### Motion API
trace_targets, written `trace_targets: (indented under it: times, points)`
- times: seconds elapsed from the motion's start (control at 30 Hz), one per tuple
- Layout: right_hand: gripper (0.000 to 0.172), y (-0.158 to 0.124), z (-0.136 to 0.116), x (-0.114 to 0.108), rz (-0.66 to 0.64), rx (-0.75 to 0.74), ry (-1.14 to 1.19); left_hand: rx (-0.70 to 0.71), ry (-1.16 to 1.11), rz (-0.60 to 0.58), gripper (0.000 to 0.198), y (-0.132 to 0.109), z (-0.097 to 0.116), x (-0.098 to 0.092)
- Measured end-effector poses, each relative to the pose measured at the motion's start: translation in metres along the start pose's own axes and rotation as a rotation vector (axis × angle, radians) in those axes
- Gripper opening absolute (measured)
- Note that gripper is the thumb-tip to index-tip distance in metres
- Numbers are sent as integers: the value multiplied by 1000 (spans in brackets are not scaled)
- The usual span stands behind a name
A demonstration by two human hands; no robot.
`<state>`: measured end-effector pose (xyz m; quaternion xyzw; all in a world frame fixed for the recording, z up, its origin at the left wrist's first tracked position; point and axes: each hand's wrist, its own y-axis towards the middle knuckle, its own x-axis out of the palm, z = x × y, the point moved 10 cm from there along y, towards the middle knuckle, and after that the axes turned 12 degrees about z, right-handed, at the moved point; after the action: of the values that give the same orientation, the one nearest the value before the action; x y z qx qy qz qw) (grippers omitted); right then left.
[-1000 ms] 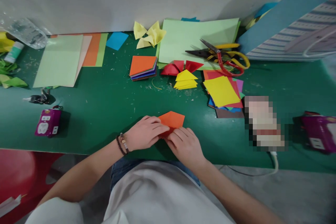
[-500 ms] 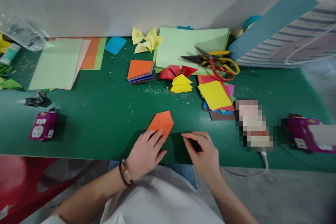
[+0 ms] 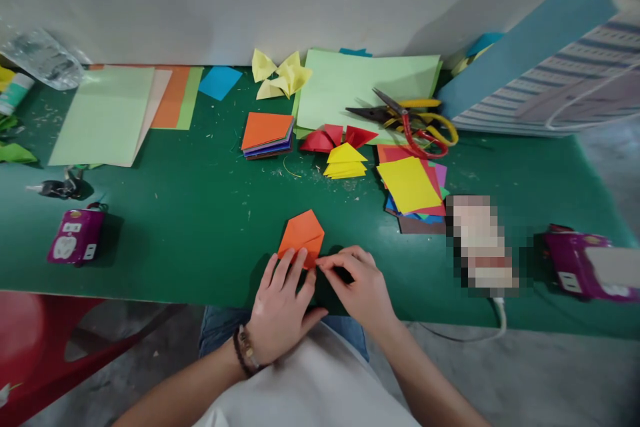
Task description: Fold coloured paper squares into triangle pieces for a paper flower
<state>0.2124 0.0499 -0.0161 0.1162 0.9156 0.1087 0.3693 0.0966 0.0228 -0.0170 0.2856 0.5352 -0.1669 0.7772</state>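
- Table (image 3: 200, 227): the orange paper (image 3: 303, 232) lies flat near my edge, between both hands.
- Left hand (image 3: 283, 310): grip released, fingers spread flat, pinning the paper's near edge, wrist low.
- Right hand (image 3: 363, 288): curled, thumb and forefinger pinching the paper's near right corner.
- Judgement: pin firmly and match the edges before pressing any crease.

White shirt (image 3: 310, 390), jeans (image 3: 220, 328), beaded bracelets (image 3: 245, 351).
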Motion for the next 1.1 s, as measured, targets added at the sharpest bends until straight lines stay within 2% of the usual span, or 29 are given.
trace_targets:
  times: [0.23, 0.5, 0.73, 0.93, 1.1]
  points:
    - [13, -1, -8, 3, -32, -30, -35, 1, 16, -2, 64, -3, 1, 4]
    - [11, 11, 3, 0, 53, 12, -81, -4, 66, -17, 73, -3, 3, 7]
    - [10, 24, 10, -1, 92, 62, -69, -8, 54, -4, 70, -3, 3, 6]
    - [8, 35, 18, -5, 170, 45, -88, -14, 60, -15, 70, -3, 3, 5]
    - [8, 43, 22, -5, 119, -2, -31, -22, 33, -37, 68, -3, 1, 7]
